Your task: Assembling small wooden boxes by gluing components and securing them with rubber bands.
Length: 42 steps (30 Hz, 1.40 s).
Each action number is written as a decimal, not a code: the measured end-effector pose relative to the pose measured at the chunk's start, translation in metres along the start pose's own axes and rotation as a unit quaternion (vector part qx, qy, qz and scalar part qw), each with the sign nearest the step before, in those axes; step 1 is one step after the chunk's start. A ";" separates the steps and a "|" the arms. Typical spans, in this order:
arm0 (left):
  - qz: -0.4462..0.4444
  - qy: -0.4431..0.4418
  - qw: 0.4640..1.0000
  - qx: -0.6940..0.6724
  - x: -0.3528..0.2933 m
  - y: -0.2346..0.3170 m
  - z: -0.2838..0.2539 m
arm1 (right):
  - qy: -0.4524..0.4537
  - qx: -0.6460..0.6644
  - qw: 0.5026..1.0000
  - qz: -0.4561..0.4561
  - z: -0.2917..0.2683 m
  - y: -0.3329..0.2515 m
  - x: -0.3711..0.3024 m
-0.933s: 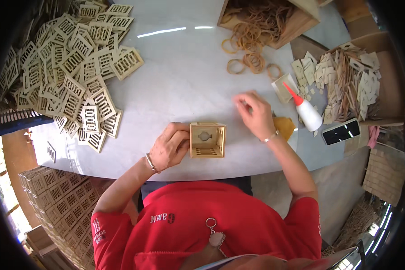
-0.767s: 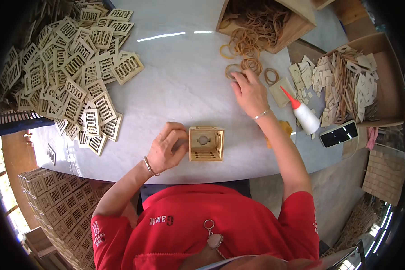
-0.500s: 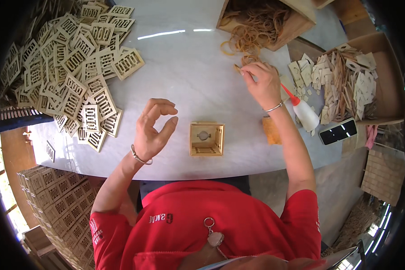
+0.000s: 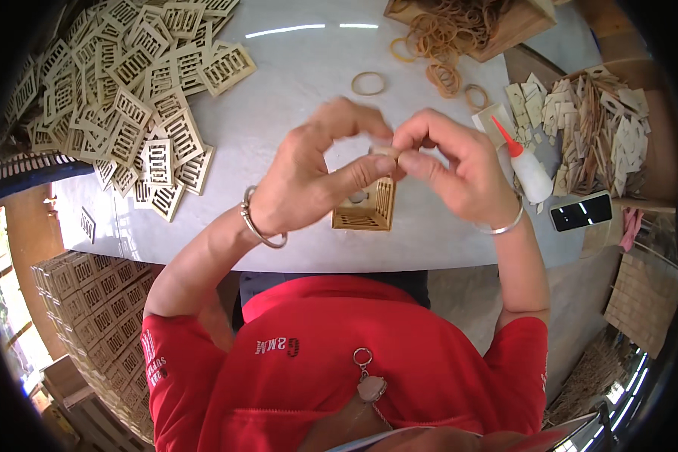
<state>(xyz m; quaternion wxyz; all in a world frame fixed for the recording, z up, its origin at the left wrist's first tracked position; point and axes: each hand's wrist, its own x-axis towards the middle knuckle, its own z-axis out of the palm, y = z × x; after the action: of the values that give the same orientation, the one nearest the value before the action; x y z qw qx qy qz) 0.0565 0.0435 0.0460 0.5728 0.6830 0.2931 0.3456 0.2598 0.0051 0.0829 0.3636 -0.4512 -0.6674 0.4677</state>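
Note:
My left hand [image 4: 309,169] and my right hand [image 4: 456,169] meet above a small open-topped wooden box [image 4: 361,221] with slotted sides. Thumb and fingers of both hands pinch a tan rubber band [image 4: 385,151], mostly covered by the fingertips. The left fingers are slightly smeared by motion. Beneath the hands, the box stands on the pale tabletop [image 4: 286,83], its far part hidden by them. Just beyond the hands lies a single loose rubber band [image 4: 368,83].
Slotted wooden panels [image 4: 158,162] heap at the left. More rubber bands [image 4: 444,71] spill from a wooden box [image 4: 516,34] at the far right. A white glue bottle [image 4: 531,177] with a red nozzle, a phone [image 4: 581,212] and a carton of wood pieces [image 4: 659,139] are on the right.
My right hand has come from the rubber band pile to the middle with a band. My left hand has moved right to meet it. Another band now lies loose on the table.

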 end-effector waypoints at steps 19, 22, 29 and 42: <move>0.159 -0.107 0.892 0.409 -0.056 -0.030 -0.028 | -0.005 -0.437 0.886 -0.158 0.024 0.043 -0.059; 0.153 -0.090 0.903 0.391 -0.059 -0.031 -0.023 | 0.008 -0.404 0.903 -0.147 0.028 0.050 -0.066; 0.158 -0.012 0.932 0.326 -0.079 -0.040 0.000 | 0.069 -0.368 0.909 -0.181 0.047 0.057 -0.075; 0.245 0.070 0.913 0.318 -0.089 -0.060 0.014 | 0.138 -0.334 0.920 -0.149 0.061 0.061 -0.082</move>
<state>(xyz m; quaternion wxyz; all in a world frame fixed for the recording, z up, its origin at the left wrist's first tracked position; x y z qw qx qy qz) 0.0155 -0.0253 -0.0263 0.2005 0.8537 0.2502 0.4103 0.2471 -0.0812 0.0017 0.3457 -0.5014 -0.7879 0.0913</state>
